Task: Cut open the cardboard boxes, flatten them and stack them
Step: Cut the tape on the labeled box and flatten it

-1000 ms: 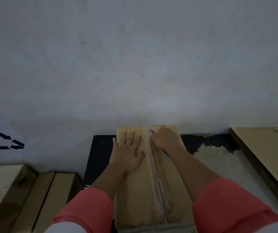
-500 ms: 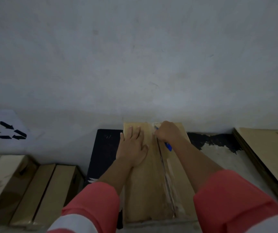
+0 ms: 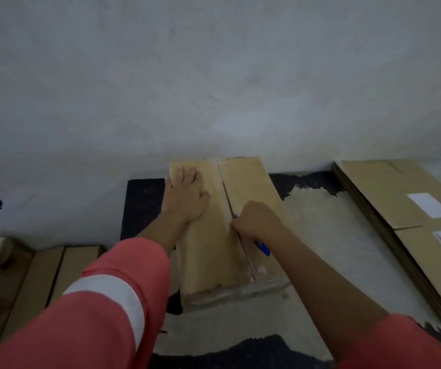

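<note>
Head view: the right hand (image 3: 254, 222) is curled tight round a blue-handled cutter (image 3: 263, 249), whose blade is set in the centre seam (image 3: 226, 187) of the cardboard box (image 3: 208, 249), about midway along the top. The left hand (image 3: 187, 198) lies flat with fingers straight, pressing the left flap near its far end, clear to the left of the blade's line. The box lies lengthwise on the table (image 3: 320, 235), its far end at the wall. Far of the blade the seam shows as a dark open line, and near of it pale tape covers the join, so I judge the cut about half made. To do it well, the pull toward the body wants to be shallow and steady, deep enough only to part the tape, following the gap between the flaps and not biting into cardboard. The pressing palm belongs beside the blade, never in its path, and the stroke should end at the near edge under control. Flattened cardboard (image 3: 389, 198) lies stacked at the right, and more boxes (image 3: 35, 283) sit lower at the left.
</note>
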A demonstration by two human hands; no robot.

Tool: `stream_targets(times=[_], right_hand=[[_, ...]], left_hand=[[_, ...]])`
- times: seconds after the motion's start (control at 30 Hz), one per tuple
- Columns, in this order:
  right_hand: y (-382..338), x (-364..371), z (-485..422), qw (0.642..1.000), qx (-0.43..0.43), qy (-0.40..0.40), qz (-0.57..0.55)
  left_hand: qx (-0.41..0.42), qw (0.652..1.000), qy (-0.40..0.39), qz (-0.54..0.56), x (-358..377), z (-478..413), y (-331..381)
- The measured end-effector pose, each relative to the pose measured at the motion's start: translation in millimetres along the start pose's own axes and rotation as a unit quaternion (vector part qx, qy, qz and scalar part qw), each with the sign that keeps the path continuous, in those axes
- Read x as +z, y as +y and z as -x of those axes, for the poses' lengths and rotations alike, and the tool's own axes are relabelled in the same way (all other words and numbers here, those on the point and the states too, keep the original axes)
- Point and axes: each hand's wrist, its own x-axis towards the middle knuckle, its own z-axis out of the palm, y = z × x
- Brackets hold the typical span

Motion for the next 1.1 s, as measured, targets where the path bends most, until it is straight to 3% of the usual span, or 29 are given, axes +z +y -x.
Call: stream_targets(times=[0.3,0.53,0.63,0.73,0.83,1.1], right_hand=[[45,36,106,0.999,0.031,-0.018,-0.041],[66,50,138,1.000,0.021,0.003,0.010],[79,55,144,1.000,-0.012,0.024,0.016],[94,59,144,0.997,-0.042,0.052,-0.026],[106,68,142,0.993,-0.080,0.087,0.020],[102,84,139,0.987,-0.128,0.089,0.032]], left_hand=[[0.009,1.000,0.013,-0.008,2,-2,-3],[-0.035,0.999,0.035,-0.012,-1,13,16],[-0.017,1.000,-0.012,-0.010,-10,31,24],[0.026,0.993,-0.115,-0.005,-19,67,30],[0.051,0.976,-0.193,-0.085,-15,106,33],[0.103,0.971,-0.130,-0.174,-17,125,34]])
